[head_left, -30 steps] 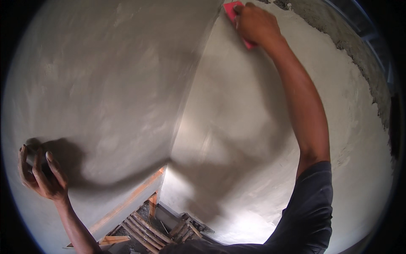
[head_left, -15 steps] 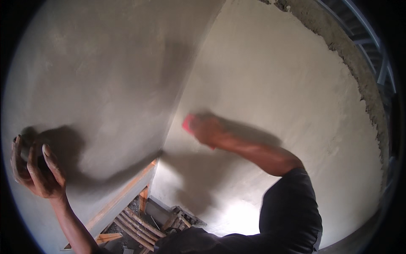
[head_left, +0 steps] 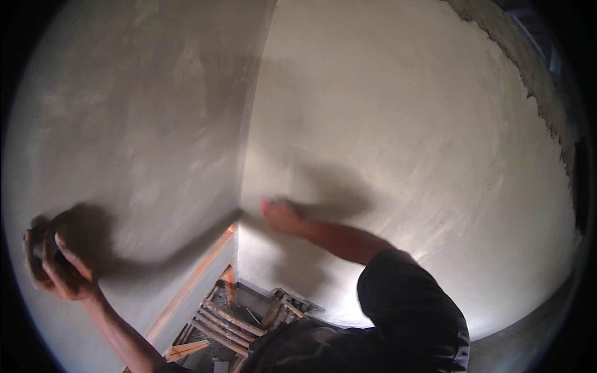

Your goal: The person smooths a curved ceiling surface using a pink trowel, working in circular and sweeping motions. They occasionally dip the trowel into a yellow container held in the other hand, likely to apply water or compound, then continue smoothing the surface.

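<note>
My right hand [head_left: 284,217], blurred by motion, is closed round a small pinkish-red pad [head_left: 266,207] against the pale plastered wall [head_left: 398,143], just right of the inside corner. Most of the pad hides behind my fingers, so its exact kind does not show. At the far left my left hand [head_left: 67,273] is raised before the darker grey wall [head_left: 155,137]. Its fingers are spread and curved, with dark shadow between and behind them, and no held thing can be made out.
Below the corner, an orange-brown wooden strip [head_left: 193,276] edges the left wall's bottom. Under it lie several wooden poles [head_left: 227,326] and rubble. Rough, broken plaster [head_left: 497,40] borders the right wall's upper right, with metal framing [head_left: 528,31] beyond.
My right hand has moved down along the pale wall with the red pad, nearer the corner's lower end. The view has shifted, and my left hand stays before the left wall.
</note>
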Available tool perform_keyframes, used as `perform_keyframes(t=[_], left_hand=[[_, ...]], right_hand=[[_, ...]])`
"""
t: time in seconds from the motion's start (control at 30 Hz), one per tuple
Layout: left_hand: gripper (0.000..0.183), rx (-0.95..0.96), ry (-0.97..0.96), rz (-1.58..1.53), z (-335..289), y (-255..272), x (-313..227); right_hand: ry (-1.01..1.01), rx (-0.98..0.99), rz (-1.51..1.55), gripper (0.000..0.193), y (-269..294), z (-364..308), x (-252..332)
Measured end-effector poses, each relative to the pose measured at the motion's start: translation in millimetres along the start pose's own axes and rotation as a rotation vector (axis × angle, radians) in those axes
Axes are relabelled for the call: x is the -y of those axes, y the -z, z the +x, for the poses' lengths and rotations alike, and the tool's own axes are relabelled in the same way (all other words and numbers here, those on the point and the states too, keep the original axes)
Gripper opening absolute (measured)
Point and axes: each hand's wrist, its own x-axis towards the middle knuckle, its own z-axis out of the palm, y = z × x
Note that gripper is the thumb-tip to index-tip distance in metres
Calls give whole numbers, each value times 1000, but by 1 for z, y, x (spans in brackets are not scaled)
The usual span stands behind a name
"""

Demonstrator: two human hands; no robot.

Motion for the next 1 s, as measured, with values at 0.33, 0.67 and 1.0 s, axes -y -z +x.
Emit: perform_keyframes(t=[0.33, 0.67, 1.0], left_hand=[[14, -33, -23, 133, -2, 17, 2], [37, 667, 1160, -1506, -60, 30, -293], [38, 351, 1110, -1600, 28, -52, -365]], right_hand=[[-309, -244, 1407, 42, 142, -37, 48], [-163, -573, 2466, 28, 216, -47, 51], [-431, -281, 1854, 38, 276, -104, 31]])
